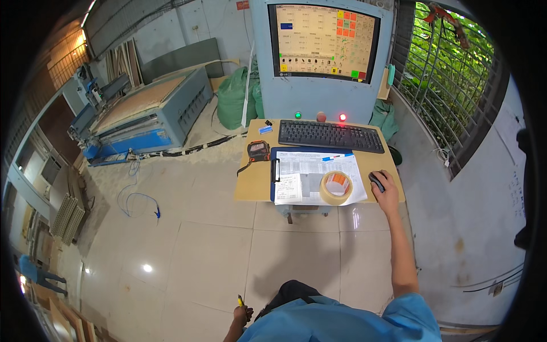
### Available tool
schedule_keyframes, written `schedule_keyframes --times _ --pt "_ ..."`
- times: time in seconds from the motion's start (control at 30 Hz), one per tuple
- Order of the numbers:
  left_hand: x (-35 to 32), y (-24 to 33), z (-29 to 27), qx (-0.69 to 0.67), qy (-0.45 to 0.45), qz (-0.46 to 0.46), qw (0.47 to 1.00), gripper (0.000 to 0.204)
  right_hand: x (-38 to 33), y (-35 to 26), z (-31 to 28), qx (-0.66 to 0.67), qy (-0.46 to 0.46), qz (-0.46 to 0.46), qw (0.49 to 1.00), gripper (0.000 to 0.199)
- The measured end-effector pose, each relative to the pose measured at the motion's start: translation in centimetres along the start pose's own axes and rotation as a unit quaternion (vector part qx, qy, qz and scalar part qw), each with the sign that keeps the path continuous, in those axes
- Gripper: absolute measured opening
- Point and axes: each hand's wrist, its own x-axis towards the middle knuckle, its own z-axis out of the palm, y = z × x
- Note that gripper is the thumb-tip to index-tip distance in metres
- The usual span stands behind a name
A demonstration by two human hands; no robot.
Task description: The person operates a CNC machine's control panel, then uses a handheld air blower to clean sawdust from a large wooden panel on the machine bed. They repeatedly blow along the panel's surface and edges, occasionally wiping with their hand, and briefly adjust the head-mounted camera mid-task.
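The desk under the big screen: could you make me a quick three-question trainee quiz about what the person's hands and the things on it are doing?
1. True or false: the right hand rests on the black computer mouse.
2. Which thing lies on the papers of the blue clipboard? A) tape roll B) tape measure C) keyboard
3. Fill in: the left hand, down by the person's side, holds a thin ____ object, perhaps a pencil.

Key:
1. True.
2. A: the tape roll lies on the papers; the tape measure and the black keyboard sit on the bare wooden desk.
3. Yellow.
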Motion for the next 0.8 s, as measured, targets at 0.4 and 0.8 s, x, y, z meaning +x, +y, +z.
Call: schedule_keyframes --times 0.4,0.8 --pt "3.3 -2.8 -2.8 0.707 0.013 0.243 0.664 0.033 1.3 0.4 0.5 -0.003 0.009 -0.022 1.0 0.038" --pt "4.3 -4.4 -2.5 -0.107 -0.04 -0.015 0.993 0.02 1.1 0.1 0.4 0.006 -0.01 -0.014 1.0 0.041"
